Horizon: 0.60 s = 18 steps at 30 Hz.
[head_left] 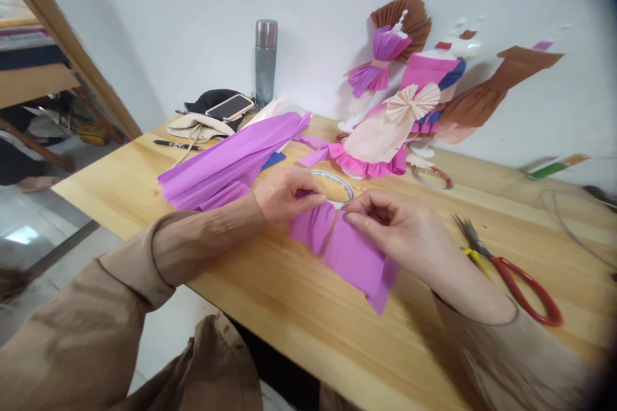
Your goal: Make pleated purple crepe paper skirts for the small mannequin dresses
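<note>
Between my two hands a strip of purple crepe paper (354,253) hangs over the front of the table, with a narrow gap or line running down it. My left hand (288,196) pinches its upper left part, where the paper is bunched under the thumb. With thumb and forefinger, my right hand (400,221) grips the top edge right of the line. Just behind the hands lies a roll of tape (344,183), partly covered. A larger folded piece of purple crepe paper (226,154) rests to the left, beyond my left forearm.
Red-handled scissors (527,289) lie right of my right hand. Paper-dressed figures (400,122) lean against the wall at the back. A thermos (266,64), a phone (230,107) and a pen (178,145) sit at the back left of the wooden table (116,167).
</note>
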Available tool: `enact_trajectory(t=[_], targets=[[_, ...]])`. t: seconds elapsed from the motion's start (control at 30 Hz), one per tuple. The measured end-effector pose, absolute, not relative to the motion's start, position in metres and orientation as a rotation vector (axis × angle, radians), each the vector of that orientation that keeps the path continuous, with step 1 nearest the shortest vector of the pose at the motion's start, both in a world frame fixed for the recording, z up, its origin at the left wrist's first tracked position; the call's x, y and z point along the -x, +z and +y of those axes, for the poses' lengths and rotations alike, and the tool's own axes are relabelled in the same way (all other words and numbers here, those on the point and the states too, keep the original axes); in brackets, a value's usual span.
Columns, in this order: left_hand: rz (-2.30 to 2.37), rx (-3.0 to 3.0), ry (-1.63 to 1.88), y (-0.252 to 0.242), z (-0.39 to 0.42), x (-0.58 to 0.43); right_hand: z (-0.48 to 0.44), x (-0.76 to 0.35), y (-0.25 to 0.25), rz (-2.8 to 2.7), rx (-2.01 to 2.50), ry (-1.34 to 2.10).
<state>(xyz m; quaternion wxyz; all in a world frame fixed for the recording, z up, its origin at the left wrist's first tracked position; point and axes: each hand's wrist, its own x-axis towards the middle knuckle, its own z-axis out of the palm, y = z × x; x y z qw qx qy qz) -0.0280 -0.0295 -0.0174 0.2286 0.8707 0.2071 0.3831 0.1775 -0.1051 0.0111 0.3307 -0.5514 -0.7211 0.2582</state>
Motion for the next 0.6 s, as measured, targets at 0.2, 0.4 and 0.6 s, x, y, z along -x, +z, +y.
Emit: enact_trajectory(t=[0.2,0.4,0.6], targets=[[0.541,-2.424,1.065,-0.019,-0.030,0.028,-0.107,-0.174,0.009,-1.969,1.399,0.473],[0.490,-2.400,1.095,-0.021,-0.029,0.026,-0.109,-0.169,0.006,-1.927,1.415,0.350],[0.513,-2.397,1.093,-0.022,-0.028,0.025,-0.110,-0.164,0.003,-1.873,1.445,0.349]])
